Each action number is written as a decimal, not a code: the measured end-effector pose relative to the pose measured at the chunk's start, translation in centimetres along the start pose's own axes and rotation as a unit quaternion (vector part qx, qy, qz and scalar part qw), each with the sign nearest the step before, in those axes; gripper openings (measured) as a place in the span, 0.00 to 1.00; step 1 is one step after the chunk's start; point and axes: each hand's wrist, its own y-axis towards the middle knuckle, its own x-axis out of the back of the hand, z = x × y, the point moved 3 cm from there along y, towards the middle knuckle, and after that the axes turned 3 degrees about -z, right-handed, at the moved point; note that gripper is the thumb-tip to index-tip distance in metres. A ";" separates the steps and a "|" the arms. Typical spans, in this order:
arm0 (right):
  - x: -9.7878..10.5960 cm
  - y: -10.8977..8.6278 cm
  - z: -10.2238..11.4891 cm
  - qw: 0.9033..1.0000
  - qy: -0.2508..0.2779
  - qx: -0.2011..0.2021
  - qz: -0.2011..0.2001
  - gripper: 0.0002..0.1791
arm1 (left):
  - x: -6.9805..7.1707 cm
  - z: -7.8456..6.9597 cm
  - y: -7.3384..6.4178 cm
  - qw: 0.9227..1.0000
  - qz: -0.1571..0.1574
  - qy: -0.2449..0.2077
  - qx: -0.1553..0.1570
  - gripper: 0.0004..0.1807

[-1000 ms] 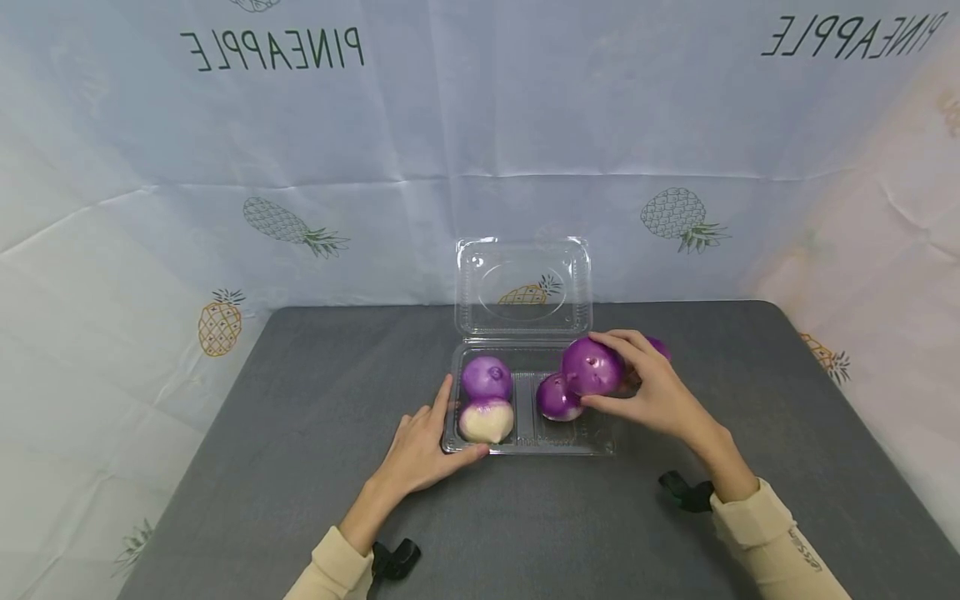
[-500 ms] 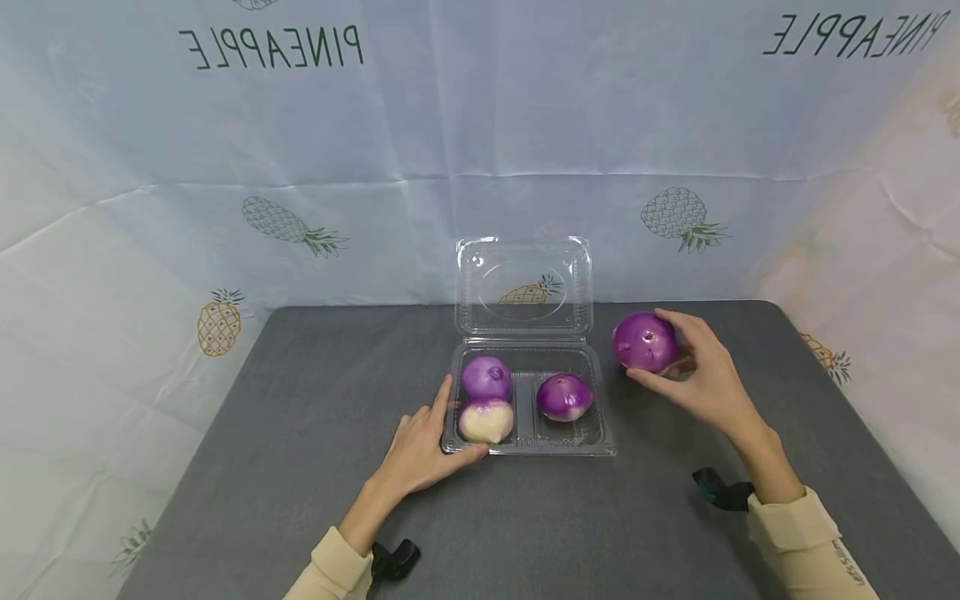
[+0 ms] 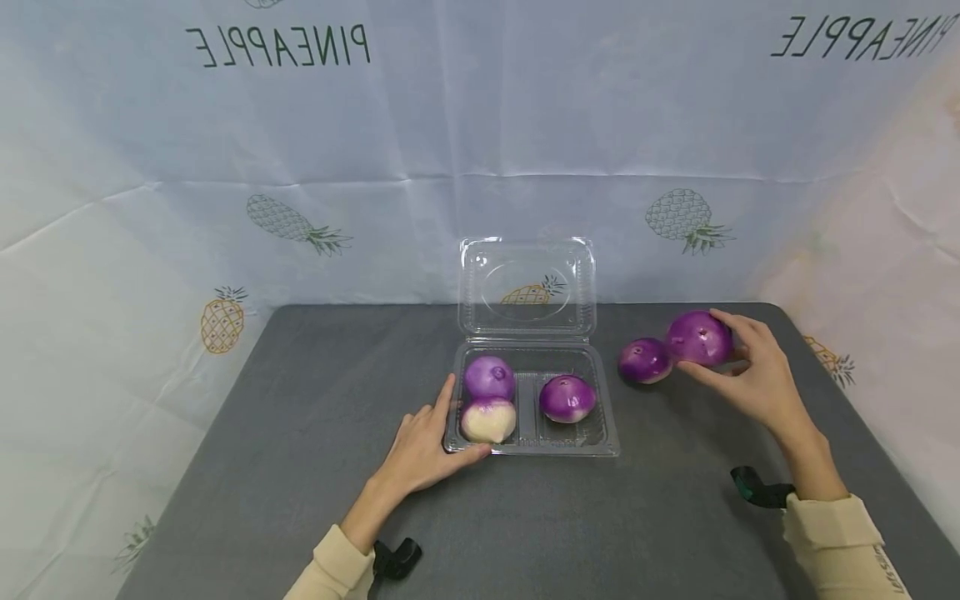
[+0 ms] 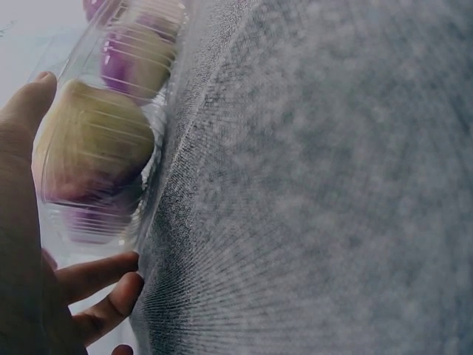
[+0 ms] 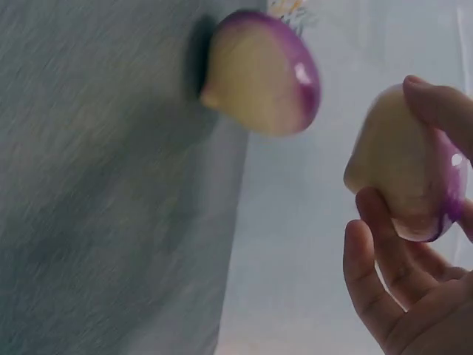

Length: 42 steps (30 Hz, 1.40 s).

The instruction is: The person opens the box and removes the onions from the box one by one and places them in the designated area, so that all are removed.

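My right hand [image 3: 761, 375] grips a purple-and-white turnip [image 3: 700, 338] between thumb and fingers, above the table at the right. In the right wrist view its pale underside shows, and the held turnip [image 5: 403, 159] is raised. Just left of it another turnip [image 3: 645, 361] rests on the table. My left hand [image 3: 420, 446] rests against the left front corner of a clear plastic clamshell box [image 3: 528, 450], index finger and thumb straight along its edges. Two turnips, one purple end up [image 3: 489, 378] and one pale tip showing [image 3: 488, 420], fill its left compartment. One turnip [image 3: 567, 398] lies in the right compartment.
The box's lid [image 3: 527, 287] stands open at the back, near the pineapple-print curtain [image 3: 420, 125] behind the table. The grey table [image 3: 525, 525] ends at its back edge, just behind the lid. A black strap mount is on each wrist.
My right hand has moved right, away from the box, carrying the turnip. The turnip on the table that was hidden behind it is now uncovered. My left hand stays at the box.
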 end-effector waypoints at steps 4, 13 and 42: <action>0.4 -0.2 -1.9 0.999 -0.038 -0.022 0.008 0.47 | 0.0 0.0 0.0 1.000 0.001 0.000 -0.001 0.66; 0.5 -0.4 -4.7 0.995 -0.076 -0.055 0.038 0.49 | 0.0 -0.1 0.0 1.000 0.002 -0.003 -0.001 0.66; -1.1 -1.1 -6.9 0.992 -0.076 -0.063 0.082 0.49 | -0.1 -0.1 0.0 1.000 -0.002 0.001 -0.004 0.66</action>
